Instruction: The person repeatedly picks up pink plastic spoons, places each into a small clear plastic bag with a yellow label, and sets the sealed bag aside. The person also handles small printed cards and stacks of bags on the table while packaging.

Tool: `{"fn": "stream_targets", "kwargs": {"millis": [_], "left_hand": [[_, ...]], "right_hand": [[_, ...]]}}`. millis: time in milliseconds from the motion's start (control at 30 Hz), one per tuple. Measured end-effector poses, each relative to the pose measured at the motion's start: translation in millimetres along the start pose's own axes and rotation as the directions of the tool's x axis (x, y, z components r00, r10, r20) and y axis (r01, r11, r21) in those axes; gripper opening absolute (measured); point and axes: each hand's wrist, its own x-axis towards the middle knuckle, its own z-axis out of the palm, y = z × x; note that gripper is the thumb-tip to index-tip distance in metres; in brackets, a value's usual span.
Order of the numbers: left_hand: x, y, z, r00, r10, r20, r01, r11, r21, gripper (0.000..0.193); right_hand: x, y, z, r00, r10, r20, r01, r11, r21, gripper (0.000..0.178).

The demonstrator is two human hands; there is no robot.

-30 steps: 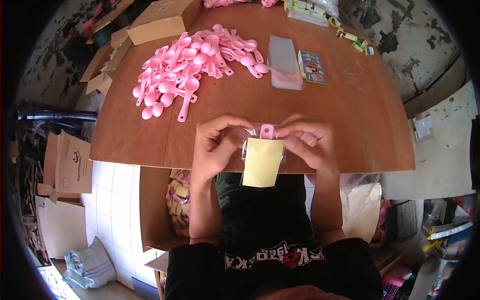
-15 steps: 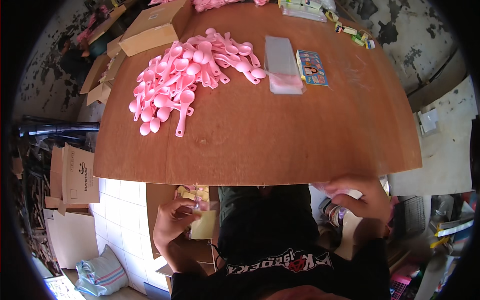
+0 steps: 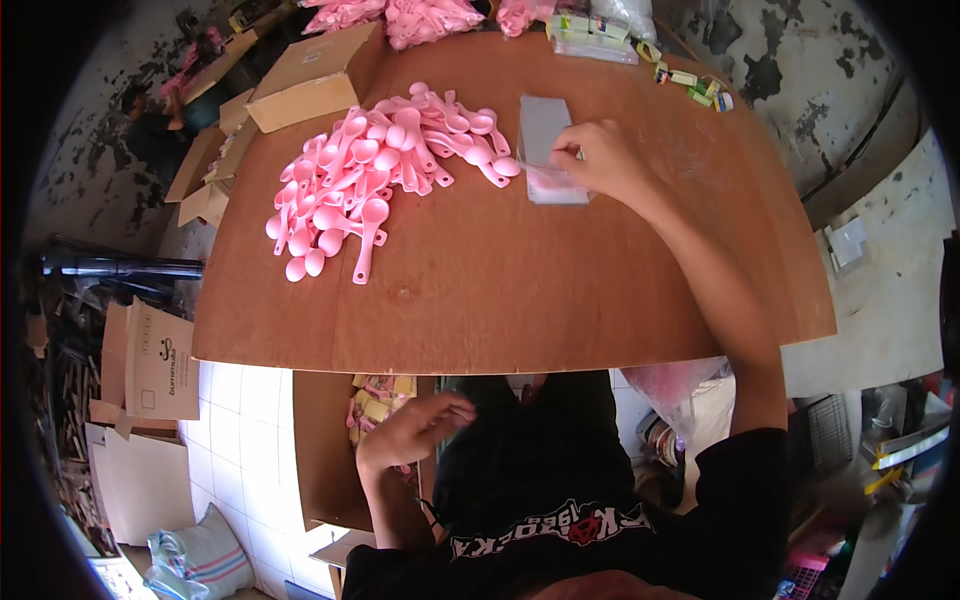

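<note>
My right hand reaches far across the table, over the right edge of a stack of clear plastic bags. Its fingers are pinched together, and what lies between them is too small to make out. The blue picture card pack beside the stack is hidden behind this hand. My left hand, slightly blurred, hovers below the table's front edge with its fingers loosely stretched and nothing visible in them. Beneath it, a carton holds yellow and pink packed pieces. Left of the bags lies a heap of pink plastic spoons.
A closed cardboard box stands at the table's back left. Pink bagged goods and small packs line the far edge, with yellow-green pieces at the right. A clear bag hangs below the front right edge. Another person is far left.
My right hand has moved from the table's front right edge up to the plastic bags. My left hand has let go of the small yellowish pack in clear film and shifted slightly right.
</note>
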Motion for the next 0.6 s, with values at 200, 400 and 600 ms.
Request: {"fn": "stream_targets", "kwargs": {"millis": [200,400,600], "left_hand": [[11.5,40.7,13.6,0.962,0.203,0.185,-0.207,0.978,0.005,0.013],[17.6,55.8,4.9,0.902,0.286,0.323,-0.293,0.956,-0.028,0.021],[35.9,79.9,10.7,0.881,0.382,0.278,-0.381,0.923,-0.060,0.020]], "right_hand": [[31.3,30.9,45.9,0.957,0.097,0.272,-0.053,0.985,-0.166,0.021],[31.6,37.8,39.1,0.945,0.119,0.303,-0.100,0.992,-0.078,0.014],[21.6,30.2,22.4,0.969,0.132,0.207,-0.127,0.991,-0.037,0.015]]}}
